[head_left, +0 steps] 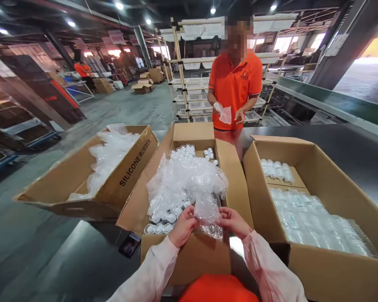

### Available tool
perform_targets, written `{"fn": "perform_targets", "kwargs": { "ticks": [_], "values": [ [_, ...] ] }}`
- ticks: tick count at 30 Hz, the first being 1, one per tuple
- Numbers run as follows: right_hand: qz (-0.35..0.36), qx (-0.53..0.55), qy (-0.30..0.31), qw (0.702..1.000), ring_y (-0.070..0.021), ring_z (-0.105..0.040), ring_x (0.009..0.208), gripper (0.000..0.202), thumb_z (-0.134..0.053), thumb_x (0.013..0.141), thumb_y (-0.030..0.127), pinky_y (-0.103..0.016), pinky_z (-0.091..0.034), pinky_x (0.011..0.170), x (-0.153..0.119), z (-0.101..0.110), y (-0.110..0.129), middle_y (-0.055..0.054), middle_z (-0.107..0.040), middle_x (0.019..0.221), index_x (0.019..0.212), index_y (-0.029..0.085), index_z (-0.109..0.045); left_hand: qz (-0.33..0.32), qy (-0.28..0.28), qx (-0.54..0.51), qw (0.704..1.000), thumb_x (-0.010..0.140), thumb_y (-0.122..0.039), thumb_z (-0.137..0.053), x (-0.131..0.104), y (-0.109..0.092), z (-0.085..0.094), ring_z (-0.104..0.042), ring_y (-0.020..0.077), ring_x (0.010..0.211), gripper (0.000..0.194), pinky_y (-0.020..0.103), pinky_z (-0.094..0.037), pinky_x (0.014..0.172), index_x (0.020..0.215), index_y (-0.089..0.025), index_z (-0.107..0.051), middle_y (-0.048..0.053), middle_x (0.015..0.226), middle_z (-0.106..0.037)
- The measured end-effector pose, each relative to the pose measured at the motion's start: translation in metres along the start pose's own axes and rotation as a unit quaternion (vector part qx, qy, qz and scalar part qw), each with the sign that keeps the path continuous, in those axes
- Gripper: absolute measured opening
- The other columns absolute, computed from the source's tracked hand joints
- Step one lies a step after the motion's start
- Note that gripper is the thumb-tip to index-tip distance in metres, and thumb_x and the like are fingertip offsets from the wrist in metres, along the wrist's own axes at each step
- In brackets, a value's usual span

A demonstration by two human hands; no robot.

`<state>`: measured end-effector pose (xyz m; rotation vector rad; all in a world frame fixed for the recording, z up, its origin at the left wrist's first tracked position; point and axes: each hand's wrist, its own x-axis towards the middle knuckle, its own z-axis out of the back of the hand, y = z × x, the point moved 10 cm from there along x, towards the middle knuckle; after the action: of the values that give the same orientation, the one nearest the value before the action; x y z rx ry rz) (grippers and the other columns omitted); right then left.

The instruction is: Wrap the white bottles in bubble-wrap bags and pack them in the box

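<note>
Between my two hands a clear bubble wrap bag is held up over the near side of the middle cardboard box. My left hand pinches the bag's left edge, fingers closed. On the opposite edge my right hand has thumb and fingers closed on the plastic. Behind the bag lies a heap of loose bubble wrap bags inside the box. White-capped cylindrical items stand in rows under and around that heap, partly hidden by it.
At right, an open box holds rows of wrapped cylinders. At left, a box marked SILICONE RUBBER contains more bubble wrap. A phone-like dark object lies on the table. Across it stands a co-worker holding a bag.
</note>
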<state>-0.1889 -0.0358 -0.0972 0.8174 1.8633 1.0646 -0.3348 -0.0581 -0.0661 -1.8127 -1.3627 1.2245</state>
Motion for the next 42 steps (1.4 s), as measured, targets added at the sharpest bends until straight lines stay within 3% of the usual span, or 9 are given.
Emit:
{"fn": "perform_targets", "kwargs": {
  "ticks": [4, 9, 14, 20, 28, 31, 34, 39, 42],
  "values": [
    [0.004, 0.157, 0.051, 0.986, -0.016, -0.063, 0.08, 0.067, -0.086, 0.051, 0.03, -0.034, -0.045, 0.081, -0.018, -0.015, 0.0, -0.001, -0.065, 0.09, 0.11, 0.025, -0.054, -0.055, -0.044, -0.05, 0.996, 0.046, -0.009, -0.054, -0.01, -0.011, 0.017, -0.045, 0.0082, 0.056, 0.024, 0.02, -0.036, 0.056, 0.066, -0.019, -0.045, -0.006, 0.06, -0.048],
    [-0.018, 0.186, 0.132, 0.973, -0.0226, -0.06, 0.096, 0.07, -0.066, 0.058, 0.071, -0.039, -0.044, 0.085, -0.024, -0.032, 0.014, -0.009, -0.062, 0.109, 0.109, 0.022, -0.059, 0.004, 0.005, -0.054, 0.999, 0.045, -0.009, -0.06, -0.014, 0.005, 0.007, -0.043, 0.0065, 0.049, 0.019, 0.02, -0.034, 0.053, 0.057, -0.017, -0.047, -0.007, 0.052, -0.048],
    [0.021, 0.101, 0.055, 0.993, -0.0082, -0.052, 0.054, 0.04, -0.083, 0.056, 0.044, -0.022, -0.04, 0.056, -0.019, -0.003, 0.041, 0.001, -0.062, 0.065, 0.078, 0.015, -0.067, 0.015, -0.03, -0.037, 0.999, 0.044, -0.01, -0.056, -0.014, 0.005, 0.013, -0.042, 0.0056, 0.045, 0.013, 0.018, -0.032, 0.048, 0.055, -0.015, -0.053, -0.007, 0.049, -0.052],
    [-0.028, 0.025, 0.121, 0.992, -0.0102, -0.056, 0.059, 0.041, -0.08, 0.06, 0.044, -0.024, -0.041, 0.06, -0.035, -0.011, 0.036, -0.002, -0.065, 0.068, 0.079, 0.01, -0.069, 0.003, -0.053, -0.026, 0.998, 0.043, -0.011, -0.053, -0.008, -0.002, 0.02, -0.044, 0.0059, 0.045, 0.016, 0.018, -0.033, 0.047, 0.058, -0.015, -0.055, -0.006, 0.049, -0.053],
    [-0.024, -0.123, -0.003, 0.992, -0.0114, -0.051, 0.052, 0.037, -0.082, 0.051, 0.041, -0.027, -0.04, 0.056, -0.042, 0.042, 0.05, 0.002, -0.057, 0.055, 0.061, 0.014, -0.059, 0.016, -0.05, 0.033, 0.998, 0.047, -0.009, -0.054, 0.008, -0.01, 0.016, -0.046, 0.0066, 0.044, 0.019, 0.017, -0.033, 0.043, 0.065, -0.013, -0.06, -0.005, 0.052, -0.056],
    [0.035, -0.263, -0.182, 0.947, -0.0199, -0.057, 0.071, 0.032, -0.073, 0.063, 0.042, -0.034, -0.044, 0.069, -0.045, 0.078, 0.077, -0.005, -0.062, 0.074, 0.077, 0.015, -0.062, 0.047, -0.019, 0.0, 0.999, 0.051, -0.009, -0.065, 0.014, -0.002, 0.007, -0.056, 0.0089, 0.057, 0.024, 0.02, -0.044, 0.054, 0.074, -0.012, -0.062, 0.0, 0.068, -0.064],
    [0.159, -0.424, -0.356, 0.818, -0.026, -0.054, 0.092, 0.034, -0.063, 0.073, 0.042, -0.038, -0.042, 0.082, -0.064, 0.071, 0.108, -0.011, -0.06, 0.095, 0.095, 0.017, -0.059, 0.066, -0.026, -0.027, 0.997, 0.054, -0.012, -0.073, 0.022, 0.014, 0.002, -0.061, 0.0112, 0.068, 0.027, 0.023, -0.048, 0.067, 0.078, -0.011, -0.063, 0.004, 0.077, -0.067],
    [0.208, -0.582, -0.239, 0.749, -0.0278, -0.054, 0.085, 0.045, -0.069, 0.065, 0.051, -0.038, -0.044, 0.076, -0.05, -0.022, 0.062, -0.011, -0.059, 0.088, 0.092, 0.017, -0.056, 0.059, -0.018, -0.015, 0.998, 0.064, -0.02, -0.071, 0.029, 0.041, -0.015, -0.062, 0.0133, 0.073, 0.023, 0.027, -0.049, 0.074, 0.084, -0.012, -0.062, 0.006, 0.082, -0.066],
    [0.164, -0.622, -0.212, 0.736, -0.0273, -0.056, 0.086, 0.016, -0.056, 0.077, 0.03, -0.038, -0.044, 0.076, -0.044, -0.031, 0.033, -0.012, -0.062, 0.089, 0.087, 0.017, -0.059, 0.05, -0.015, 0.031, 0.998, 0.071, -0.028, -0.068, 0.028, 0.04, -0.013, -0.062, 0.0168, 0.078, 0.022, 0.032, -0.048, 0.077, 0.086, -0.013, -0.063, 0.008, 0.086, -0.066]
  ]
}}
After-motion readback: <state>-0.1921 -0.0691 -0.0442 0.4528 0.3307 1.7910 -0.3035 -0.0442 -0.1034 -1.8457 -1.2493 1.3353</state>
